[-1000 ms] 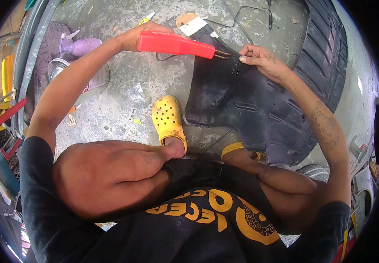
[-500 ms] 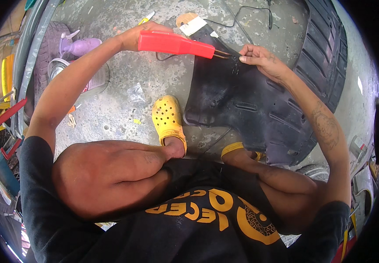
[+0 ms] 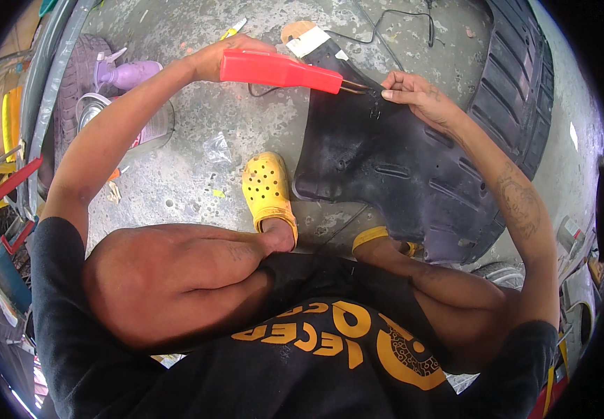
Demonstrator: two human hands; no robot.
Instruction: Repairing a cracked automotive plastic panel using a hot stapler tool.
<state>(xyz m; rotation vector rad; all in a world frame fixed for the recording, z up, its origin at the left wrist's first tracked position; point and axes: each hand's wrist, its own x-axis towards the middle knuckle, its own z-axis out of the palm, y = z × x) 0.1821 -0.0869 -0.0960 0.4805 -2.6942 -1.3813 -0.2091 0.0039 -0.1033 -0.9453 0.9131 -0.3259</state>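
My left hand point(image 3: 235, 52) is closed around the handle of a red hot stapler point(image 3: 281, 71), a plastic-repair gun with two copper-coloured prongs. Its prong tips reach the upper edge of a black moulded plastic splash shield point(image 3: 358, 150) lying on the floor ahead of my feet. Thin wire bits, seemingly staples, stick up from the plastic just below the prongs. From the other side, my right hand point(image 3: 413, 96) pinches that same edge, thumb and forefinger together beside the tips. Whether a small staple sits between them is too small to tell.
A second black ribbed panel point(image 3: 515, 84) lies at the right. To the left are a tyre point(image 3: 75, 105), a purple spray bottle point(image 3: 131, 74) and a metal can point(image 3: 155, 129). A yellow-handled cutter point(image 3: 233, 29) and a black cable point(image 3: 372, 38) lie at the back.
The stapler's prongs have shifted very slightly toward my right fingers. Otherwise both hands and the splash shield look the same.
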